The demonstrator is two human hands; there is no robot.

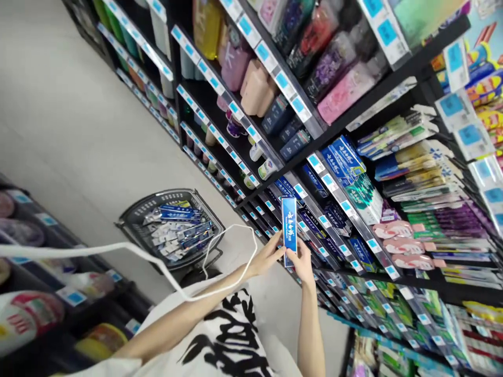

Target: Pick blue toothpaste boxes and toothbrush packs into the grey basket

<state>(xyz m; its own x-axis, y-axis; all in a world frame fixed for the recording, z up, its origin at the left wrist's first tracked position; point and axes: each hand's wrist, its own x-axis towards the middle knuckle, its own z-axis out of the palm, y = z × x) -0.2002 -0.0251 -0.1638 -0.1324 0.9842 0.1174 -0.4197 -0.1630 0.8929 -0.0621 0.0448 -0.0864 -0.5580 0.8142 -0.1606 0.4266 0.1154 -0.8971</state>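
Between my two hands is a slim blue toothpaste box point(290, 222) with white lettering, its long side upright in the head view. My left hand point(268, 256) grips its left edge near the lower half. My right hand point(302, 260) holds the lower right edge, with the thumb on the box's front. Both hands are closed on the box, in front of the shelf with similar blue boxes point(343, 157). Below and left of the hands, a dark shopping basket point(131, 209) on the floor holds many small packets and several blue boxes.
Tall dark shelves with price tags run diagonally along the right, bearing bottles point(346, 91), toothbrush packs point(444, 209) and pink packs point(406, 246). Another shelf point(129, 293) stands at lower left. A white cable point(157, 262) crosses in front of the view. Grey floor point(70, 115) lies between the shelves.
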